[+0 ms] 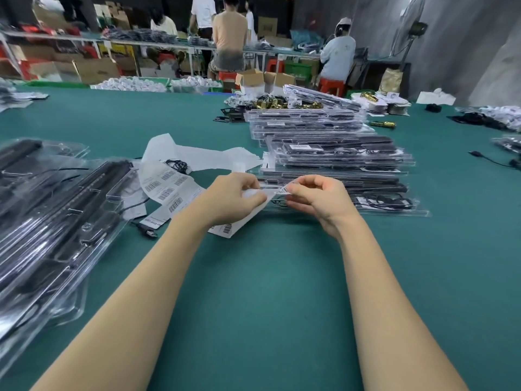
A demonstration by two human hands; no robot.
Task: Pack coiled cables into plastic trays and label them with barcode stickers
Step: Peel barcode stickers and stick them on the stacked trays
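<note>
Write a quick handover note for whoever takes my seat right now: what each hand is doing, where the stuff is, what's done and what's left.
Left hand holds the sticker backing strip. Right hand pinches a barcode sticker, partly peeled off the strip.
The clear tray lies just behind the hands on the green table; the sticker is not yet on it.
Barcode label sheet lies left of the hands.
Packed trays are stacked behind; more packs are piled at the left; whether those are labelled cannot be told.
Left: finish peeling, stick the label.
</note>
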